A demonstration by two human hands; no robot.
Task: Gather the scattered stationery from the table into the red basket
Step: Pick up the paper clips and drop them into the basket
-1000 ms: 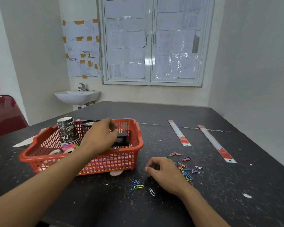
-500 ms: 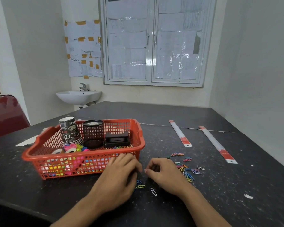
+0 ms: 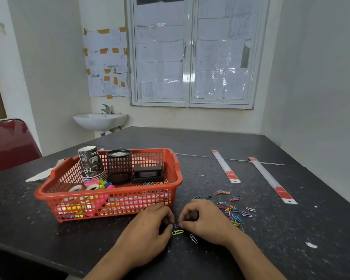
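My left hand and right hand: fingers curled, tips meeting at one blue clip; can't tell if either pinches it. Beside it, one yellow-green clip, one white clip. Right of right hand, multicoloured clip pile, too many to count. Behind left hand, one red basket, mesh-walled, part filled. Farther right, two red-ended rulers.

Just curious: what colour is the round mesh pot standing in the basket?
The mesh pot is black; the head view shows it.

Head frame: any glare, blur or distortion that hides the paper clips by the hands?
Head view: soft, even daylight, glare only on the window; wide-angle bowing toward the frame edges; paper clips, left hand and right hand are sharp, with faint shadows beneath.
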